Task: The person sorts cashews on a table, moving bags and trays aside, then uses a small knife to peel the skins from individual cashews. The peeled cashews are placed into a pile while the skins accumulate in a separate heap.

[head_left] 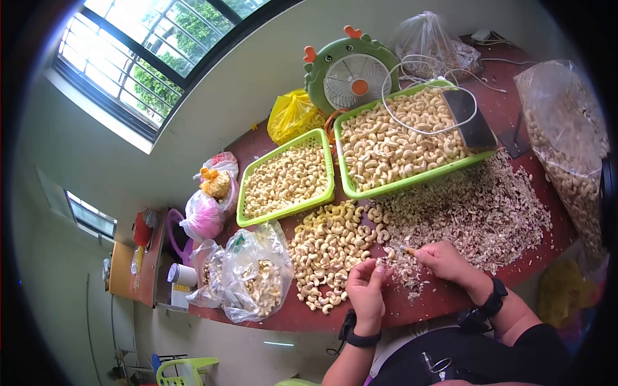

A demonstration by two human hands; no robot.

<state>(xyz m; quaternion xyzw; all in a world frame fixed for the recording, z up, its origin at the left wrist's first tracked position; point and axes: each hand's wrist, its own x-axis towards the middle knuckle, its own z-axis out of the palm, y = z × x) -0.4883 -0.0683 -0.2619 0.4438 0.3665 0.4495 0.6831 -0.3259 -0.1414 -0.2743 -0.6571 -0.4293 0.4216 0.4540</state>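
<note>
My left hand [367, 289] is closed in a pinch at the table's front edge, with a small pale cashew nut [380, 262] at its fingertips, mostly covered. My right hand [444, 260] grips a small knife [410, 250] by its brownish handle; its short tip points left towards the other hand. Left of my hands spreads a loose pile of cashew nuts [328, 244]. Beyond and under the right hand lies a wide heap of brownish skin flakes and bits [476, 219].
Behind the piles stand two green baskets of cashews, a smaller one [332, 186] and a larger one [351, 193] with a phone [470, 119] and white cable on it. A green fan [354, 71], clear bags [257, 276] and a big nut sack [566, 141] surround the red table [296, 321].
</note>
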